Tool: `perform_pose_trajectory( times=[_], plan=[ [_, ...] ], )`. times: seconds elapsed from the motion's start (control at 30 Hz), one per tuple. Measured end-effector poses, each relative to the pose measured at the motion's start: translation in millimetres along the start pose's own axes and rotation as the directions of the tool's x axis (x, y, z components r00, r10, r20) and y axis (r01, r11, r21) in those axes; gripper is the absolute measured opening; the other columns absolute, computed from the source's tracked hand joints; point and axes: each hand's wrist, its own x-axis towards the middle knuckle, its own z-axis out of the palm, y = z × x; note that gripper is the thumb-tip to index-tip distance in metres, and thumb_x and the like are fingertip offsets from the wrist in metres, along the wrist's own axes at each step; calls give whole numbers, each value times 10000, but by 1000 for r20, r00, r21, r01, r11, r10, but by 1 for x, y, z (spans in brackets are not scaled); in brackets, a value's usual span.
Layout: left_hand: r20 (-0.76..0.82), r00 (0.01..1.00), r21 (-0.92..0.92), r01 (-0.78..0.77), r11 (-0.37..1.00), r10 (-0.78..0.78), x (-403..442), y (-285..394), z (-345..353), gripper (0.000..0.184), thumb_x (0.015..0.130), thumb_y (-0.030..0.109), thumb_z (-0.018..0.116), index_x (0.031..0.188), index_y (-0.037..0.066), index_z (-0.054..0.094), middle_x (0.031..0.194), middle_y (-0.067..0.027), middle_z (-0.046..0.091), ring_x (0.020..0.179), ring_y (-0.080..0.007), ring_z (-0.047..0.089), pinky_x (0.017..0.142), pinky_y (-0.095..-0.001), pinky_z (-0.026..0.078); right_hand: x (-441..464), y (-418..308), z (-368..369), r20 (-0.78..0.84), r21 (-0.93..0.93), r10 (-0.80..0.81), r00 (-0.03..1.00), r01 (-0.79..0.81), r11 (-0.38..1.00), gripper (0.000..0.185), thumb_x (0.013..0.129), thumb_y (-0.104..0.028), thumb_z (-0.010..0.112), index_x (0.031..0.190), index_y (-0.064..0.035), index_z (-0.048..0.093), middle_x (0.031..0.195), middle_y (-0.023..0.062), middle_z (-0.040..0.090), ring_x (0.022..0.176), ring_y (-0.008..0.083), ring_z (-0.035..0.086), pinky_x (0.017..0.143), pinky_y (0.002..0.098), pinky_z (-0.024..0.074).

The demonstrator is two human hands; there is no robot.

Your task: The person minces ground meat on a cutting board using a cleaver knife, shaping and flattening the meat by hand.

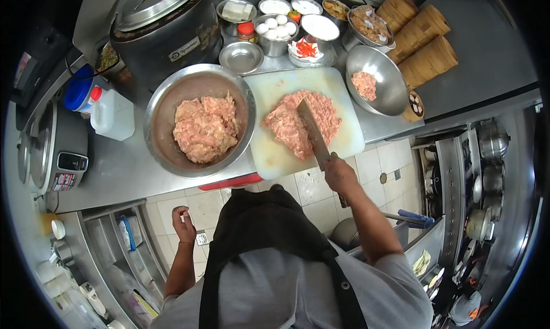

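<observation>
Minced meat lies spread on a white cutting board. My right hand is wrapped round the handle of a large knife, whose blade rests in or just over the meat. Left of the board, a wide steel bowl holds a big mound of minced meat. My left hand hangs below the counter's front edge, away from the board, with its fingers curled; whether anything is in it is too small to tell. At the board's right, a steel bowl contains a small lump of meat.
Behind the board stand a bowl of eggs, several bowls of white ingredients and an empty steel dish. A large black pot is at the back left, a white jug beside it. Bamboo steamers lie at the right.
</observation>
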Motion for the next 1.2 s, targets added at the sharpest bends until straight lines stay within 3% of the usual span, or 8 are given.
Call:
perform_pose_trajectory(
  times=[0.13,0.23,0.4,0.5,0.67,0.8,1.1,1.2],
  plan=[
    [59,905,178,406,897,-421,-56,-71,-12,186,982,149,496,945,-2,597,871,-140,637,785,-252,616,748,-368,492,-10,-37,-77,-78,120,-79,994,88,989,224,985,-222,483,939,-10,541,772,282,642,785,492,625,699,538,492],
    [432,820,782,-133,609,-376,-101,-178,-32,306,978,205,491,826,-14,641,798,-230,653,750,-359,637,723,-449,504,-2,-54,-69,-349,264,-70,935,170,949,181,984,-187,502,988,-6,508,745,273,641,708,489,620,623,550,476],
    [9,711,360,654,665,-703,-106,-169,-14,384,954,237,510,729,-60,604,735,-276,617,714,-436,575,709,-508,441,24,-9,2,20,4,-180,983,180,984,251,983,-231,458,1043,4,518,804,276,657,757,471,645,711,549,500],
    [121,855,450,405,796,-504,-89,-137,-4,415,952,263,522,710,-72,567,756,-273,611,748,-427,567,721,-502,417,12,-34,-64,-13,88,-193,981,193,977,199,982,-192,476,999,-2,532,813,285,645,823,495,620,724,530,481],
    [-18,768,272,620,736,-641,-101,-154,15,323,935,277,625,897,-43,593,837,-182,670,826,-307,628,800,-387,495,9,-60,-61,-435,296,-77,897,223,929,168,994,-161,510,997,7,521,803,285,637,777,483,619,604,480,476],
    [41,777,356,576,736,-628,-119,-158,11,337,931,273,613,882,-60,613,856,-224,670,845,-351,644,786,-402,499,36,-7,5,57,65,-194,979,191,979,243,991,-224,446,1029,11,497,843,278,659,827,460,646,747,530,499],
    [-14,656,323,718,617,-755,-129,-101,3,397,946,264,558,717,-58,596,681,-200,607,715,-293,604,722,-414,477,18,-10,-4,-16,131,-269,963,269,954,327,920,-132,509,1189,49,470,1019,313,581,964,467,618,834,517,513],
    [104,763,583,473,661,-638,-128,-94,-8,233,962,197,532,850,9,613,780,-135,641,822,-246,608,759,-368,477,12,-7,-7,-53,137,-288,956,293,946,352,895,-88,529,1210,55,465,1043,303,554,991,467,608,830,509,521]
  ],
)
